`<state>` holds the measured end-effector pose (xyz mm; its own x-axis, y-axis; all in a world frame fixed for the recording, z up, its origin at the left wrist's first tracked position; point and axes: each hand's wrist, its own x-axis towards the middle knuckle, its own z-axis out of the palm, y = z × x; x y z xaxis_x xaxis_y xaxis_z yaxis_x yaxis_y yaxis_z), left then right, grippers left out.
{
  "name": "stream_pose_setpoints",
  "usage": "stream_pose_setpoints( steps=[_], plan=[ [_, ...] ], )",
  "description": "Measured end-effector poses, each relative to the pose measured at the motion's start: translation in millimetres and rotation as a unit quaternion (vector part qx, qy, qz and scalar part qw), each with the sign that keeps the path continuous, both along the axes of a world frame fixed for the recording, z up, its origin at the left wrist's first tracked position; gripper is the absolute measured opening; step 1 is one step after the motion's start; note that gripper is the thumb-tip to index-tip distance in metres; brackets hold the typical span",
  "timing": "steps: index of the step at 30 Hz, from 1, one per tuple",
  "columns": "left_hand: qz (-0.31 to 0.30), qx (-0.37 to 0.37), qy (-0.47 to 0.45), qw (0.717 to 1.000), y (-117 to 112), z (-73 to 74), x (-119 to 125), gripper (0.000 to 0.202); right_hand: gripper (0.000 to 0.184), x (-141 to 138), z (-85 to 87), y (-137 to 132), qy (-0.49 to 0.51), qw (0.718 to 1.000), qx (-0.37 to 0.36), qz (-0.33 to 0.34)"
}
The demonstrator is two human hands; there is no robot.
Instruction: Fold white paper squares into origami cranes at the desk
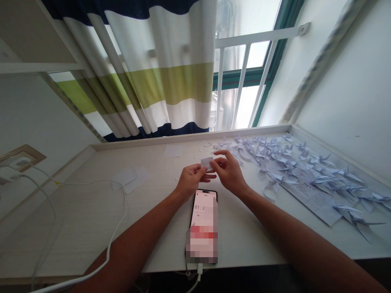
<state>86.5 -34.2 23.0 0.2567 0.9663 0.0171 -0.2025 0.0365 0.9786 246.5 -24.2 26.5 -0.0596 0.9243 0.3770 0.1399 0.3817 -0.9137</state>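
Between my two hands is a small piece of folded white paper (pixel 207 163), held up over the desk beyond the phone. My left hand (pixel 193 178) pinches its lower left side between thumb and fingers. On the right edge, the thumb and a finger of my right hand (pixel 228 171) close on the same paper, with the index finger arched above it. Directly below my hands lies a smartphone (pixel 205 211) with a timer on its lit screen, partly blurred out.
Many folded paper cranes (pixel 275 154) cover the desk's right side, some on a printed sheet (pixel 317 203). Blank paper squares (pixel 173 150) and overlapping sheets (pixel 137 180) lie to the left. A white cable (pixel 124 203) crosses the left side. A curtain (pixel 171 81) hangs behind.
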Motion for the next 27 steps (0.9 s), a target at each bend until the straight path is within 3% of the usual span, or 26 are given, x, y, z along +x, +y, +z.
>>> stream_pose_setpoints(
  steps=[9, 15, 19, 23, 27],
  plan=[
    [0.006, 0.013, 0.027, 1.000, 3, -3.4, -5, 0.052, 0.026, 6, 4.2, 7, 0.098, 0.993, -0.059, 0.024],
    [-0.051, 0.022, 0.034, 0.998, 3, -5.5, -7, 0.051, 0.035, 6, 1.9, 8, 0.048, 0.998, -0.029, 0.029],
    [-0.053, 0.028, 0.049, 0.997, 1, -3.6, -5, 0.049, 0.033, 6, 0.0, 7, 0.051, 0.999, -0.016, 0.008],
    [-0.052, 0.016, 0.051, 0.997, 1, -1.5, -6, 0.047, 0.031, 13, 4.1, 7, 0.003, 0.998, -0.014, 0.058],
    [-0.121, -0.008, 0.048, 0.991, 3, 1.2, -14, 0.045, 0.022, 19, 11.0, 5, -0.102, 0.988, 0.034, 0.107]
  ],
)
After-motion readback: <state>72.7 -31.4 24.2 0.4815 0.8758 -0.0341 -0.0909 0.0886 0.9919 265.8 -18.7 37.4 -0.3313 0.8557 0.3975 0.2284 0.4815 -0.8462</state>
